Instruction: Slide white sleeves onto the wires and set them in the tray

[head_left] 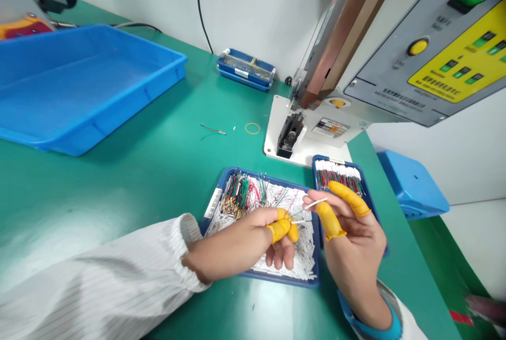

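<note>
Now the left hand (259,232) is stretched rightward, a thin green wire (298,213) pinched tight; up and right of that pinch, a white sleeve (316,203) is slanted lengthwise, up-right, toward the right hand (351,234), fingers angled up-left, thumb and forefinger parted.

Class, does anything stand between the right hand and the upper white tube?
Nothing visible does. The upper white tube is at the fingertips of the right hand, with the left hand to one side.
</note>
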A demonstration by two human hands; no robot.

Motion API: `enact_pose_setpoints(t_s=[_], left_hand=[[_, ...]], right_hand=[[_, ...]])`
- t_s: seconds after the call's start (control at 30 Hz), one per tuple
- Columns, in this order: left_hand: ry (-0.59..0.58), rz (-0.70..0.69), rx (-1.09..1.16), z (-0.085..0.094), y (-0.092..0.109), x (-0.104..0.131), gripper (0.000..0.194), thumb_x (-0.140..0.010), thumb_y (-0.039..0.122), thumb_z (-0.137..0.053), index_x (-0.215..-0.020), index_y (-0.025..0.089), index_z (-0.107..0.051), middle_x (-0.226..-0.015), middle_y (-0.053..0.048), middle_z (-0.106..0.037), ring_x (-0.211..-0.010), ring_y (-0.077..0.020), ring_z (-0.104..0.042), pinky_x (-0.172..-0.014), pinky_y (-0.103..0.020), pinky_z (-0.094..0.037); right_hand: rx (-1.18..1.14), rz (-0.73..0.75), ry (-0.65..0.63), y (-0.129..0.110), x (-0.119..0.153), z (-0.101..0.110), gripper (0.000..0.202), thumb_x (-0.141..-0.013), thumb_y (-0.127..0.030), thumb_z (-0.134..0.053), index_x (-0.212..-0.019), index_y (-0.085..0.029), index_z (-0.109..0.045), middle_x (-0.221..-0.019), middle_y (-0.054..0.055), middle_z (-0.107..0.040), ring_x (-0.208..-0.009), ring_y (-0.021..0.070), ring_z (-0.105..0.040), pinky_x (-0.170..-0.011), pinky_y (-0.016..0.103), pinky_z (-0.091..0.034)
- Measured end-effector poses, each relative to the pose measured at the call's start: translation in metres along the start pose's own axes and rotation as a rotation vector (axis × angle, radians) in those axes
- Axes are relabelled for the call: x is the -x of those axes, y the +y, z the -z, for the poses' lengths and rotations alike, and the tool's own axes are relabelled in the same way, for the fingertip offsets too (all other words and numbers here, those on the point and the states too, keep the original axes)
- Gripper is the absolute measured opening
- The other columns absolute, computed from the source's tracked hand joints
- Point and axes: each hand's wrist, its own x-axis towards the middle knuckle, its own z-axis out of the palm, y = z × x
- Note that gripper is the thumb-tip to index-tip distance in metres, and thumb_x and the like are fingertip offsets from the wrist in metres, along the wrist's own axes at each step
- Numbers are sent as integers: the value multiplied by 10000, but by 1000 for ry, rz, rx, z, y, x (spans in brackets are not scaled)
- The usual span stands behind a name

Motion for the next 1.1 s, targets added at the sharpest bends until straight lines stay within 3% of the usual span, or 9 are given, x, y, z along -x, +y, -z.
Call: enact_pose_setpoints(t_s=[0.27, 0.43, 0.67, 1.1], left_hand=[[-52, 18, -67, -2, 7, 4, 222, -966, 203, -391, -865, 137, -576, -790, -53, -677, -712, -131, -579, -704, -267, -443], [-148, 50, -97, -1, -6, 0, 325, -1016, 326, -397, -831, 141, -590, -771, -57, -691, -643, -114, -566, -633, -241, -437], [-157, 60, -89, 0, -9, -1, 353, -1035, 381, -395, -840, 154, -582, -783, -47, -691, -655, -111, -578, -633, -225, -444], [-137, 67, -118, 0, -9, -2, 380, -1031, 406, -397, -844, 144, -599, -793, -59, -697, -657, -117, -583, -634, -236, -440]], right_hand=[[4, 20, 82, -4, -1, -3, 309, -932, -103, -705, -1205, -248, -718, -1096, 36, -811, -920, 166, -794, -878, 294, -663], [-16, 9, 58, -5, -4, -2, 320, -905, -111, -735, -1193, -249, -724, -1106, 44, -809, -916, 181, -795, -884, 337, -670], [-29, -32, 35, -4, -4, 1, 314, -907, -130, -733, -1200, -242, -724, -1090, 53, -809, -918, 200, -796, -864, 370, -680], [-197, -139, -30, -1, -7, 3, 284, -905, -121, -745, -1157, -251, -755, -1049, 23, -819, -900, 151, -792, -858, 245, -650]])
